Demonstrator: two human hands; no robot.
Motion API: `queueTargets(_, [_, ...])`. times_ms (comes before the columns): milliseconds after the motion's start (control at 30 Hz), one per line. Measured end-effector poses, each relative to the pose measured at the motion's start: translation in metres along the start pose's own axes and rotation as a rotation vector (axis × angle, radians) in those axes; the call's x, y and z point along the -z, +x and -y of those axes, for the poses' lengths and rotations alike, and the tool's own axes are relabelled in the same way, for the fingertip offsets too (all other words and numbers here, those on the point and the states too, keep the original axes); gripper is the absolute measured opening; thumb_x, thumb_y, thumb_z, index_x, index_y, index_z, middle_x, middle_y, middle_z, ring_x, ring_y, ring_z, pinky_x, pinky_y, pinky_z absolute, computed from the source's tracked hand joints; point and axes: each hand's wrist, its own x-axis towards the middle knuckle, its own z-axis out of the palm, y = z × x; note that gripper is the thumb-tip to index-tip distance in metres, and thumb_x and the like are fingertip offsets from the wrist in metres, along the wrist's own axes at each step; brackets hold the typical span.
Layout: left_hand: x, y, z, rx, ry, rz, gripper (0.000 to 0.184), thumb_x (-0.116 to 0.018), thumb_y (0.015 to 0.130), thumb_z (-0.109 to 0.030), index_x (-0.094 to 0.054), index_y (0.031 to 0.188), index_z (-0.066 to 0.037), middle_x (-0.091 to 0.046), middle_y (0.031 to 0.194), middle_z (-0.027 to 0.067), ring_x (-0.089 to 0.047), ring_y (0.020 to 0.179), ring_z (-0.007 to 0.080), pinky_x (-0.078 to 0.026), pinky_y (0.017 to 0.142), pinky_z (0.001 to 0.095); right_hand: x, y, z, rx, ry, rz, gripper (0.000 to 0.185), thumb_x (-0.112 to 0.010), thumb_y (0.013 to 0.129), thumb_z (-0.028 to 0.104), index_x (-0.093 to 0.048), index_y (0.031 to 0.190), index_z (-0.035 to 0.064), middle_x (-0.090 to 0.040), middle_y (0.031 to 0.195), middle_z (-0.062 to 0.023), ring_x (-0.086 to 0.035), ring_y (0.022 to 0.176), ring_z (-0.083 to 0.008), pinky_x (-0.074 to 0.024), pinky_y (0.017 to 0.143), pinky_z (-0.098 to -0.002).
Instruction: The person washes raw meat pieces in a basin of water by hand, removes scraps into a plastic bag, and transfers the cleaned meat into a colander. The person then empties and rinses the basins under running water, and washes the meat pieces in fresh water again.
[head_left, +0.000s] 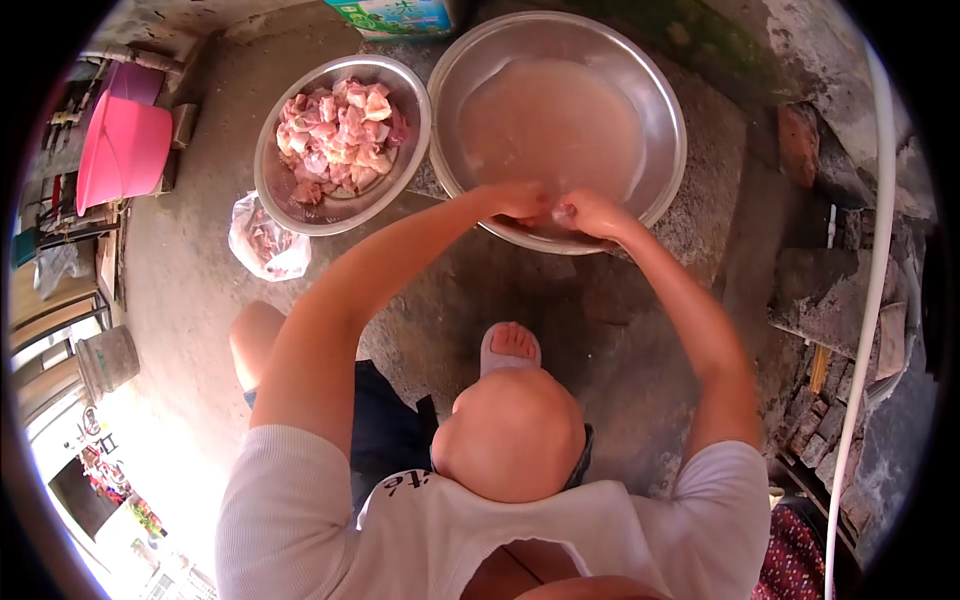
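Both my hands are over the near edge of a large metal basin [660,150] that holds cloudy pinkish water. My left hand [520,200] is closed, with a bit of reddish meat showing beneath it at the waterline. Close beside it, my right hand [590,212] is closed around a small piece of pink meat [565,211]. To the left stands a smaller metal bowl [417,150] with a heap of cut raw meat [338,138]. Below that bowl, a clear plastic bag [268,240] on the ground contains more reddish pieces.
A pink bucket [125,150] stands at the left. A green and blue container [395,18] is behind the bowls. Bricks [830,420] and a white hose [870,290] run along the right side. My knee and sandalled foot are below the basin.
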Motion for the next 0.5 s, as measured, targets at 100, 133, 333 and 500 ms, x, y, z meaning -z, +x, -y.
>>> queueTargets(100, [-0.001, -0.019, -0.019, 0.073, -0.882, 0.055, 0.027, -0.039, 0.089, -0.025, -0.052, 0.100, -0.004, -0.058, 0.089, 0.0109, -0.058, 0.085, 0.0203, -0.049, 0.067, 0.0357, -0.002, -0.024, 0.039, 0.164, 0.350, -0.310, 0.007, -0.058, 0.071, 0.006, -0.057, 0.077, 0.0015, -0.060, 0.076, -0.0143, -0.058, 0.070, -0.0283, -0.0453, 0.064, -0.0363])
queueTargets(133, [-0.002, -0.027, -0.025, 0.059, -1.201, 0.063, 0.029, -0.037, 0.090, -0.027, -0.051, 0.101, -0.004, -0.057, 0.091, 0.0099, -0.058, 0.085, 0.0186, -0.050, 0.067, 0.0346, -0.001, -0.028, 0.059, 0.273, 0.279, -0.486, 0.006, -0.059, 0.072, 0.006, -0.056, 0.076, 0.0021, -0.060, 0.077, -0.0124, -0.057, 0.069, -0.0268, -0.0453, 0.063, -0.0352])
queueTargets(333, [0.000, -0.055, -0.008, 0.032, -1.446, 0.008, 0.029, -0.037, 0.090, -0.026, -0.050, 0.103, -0.003, -0.056, 0.097, 0.0102, -0.058, 0.084, 0.0187, -0.051, 0.069, 0.0332, -0.010, -0.030, 0.091, 0.607, -0.223, -0.641, 0.019, -0.058, 0.070, 0.002, -0.064, 0.086, 0.0097, -0.061, 0.086, -0.0052, -0.055, 0.089, -0.0220, -0.0462, 0.072, -0.0329])
queueTargets(500, [0.007, -0.106, 0.018, -0.127, -1.045, 0.102, 0.026, -0.041, 0.090, -0.029, -0.051, 0.080, -0.007, -0.049, 0.065, 0.0008, -0.045, 0.053, 0.0078, -0.036, 0.045, 0.0223, -0.004, -0.032, 0.096, 0.546, 0.115, -0.723, 0.013, -0.056, 0.077, 0.006, -0.063, 0.087, 0.0094, -0.061, 0.088, -0.0058, -0.058, 0.087, -0.0206, -0.0461, 0.074, -0.0299])
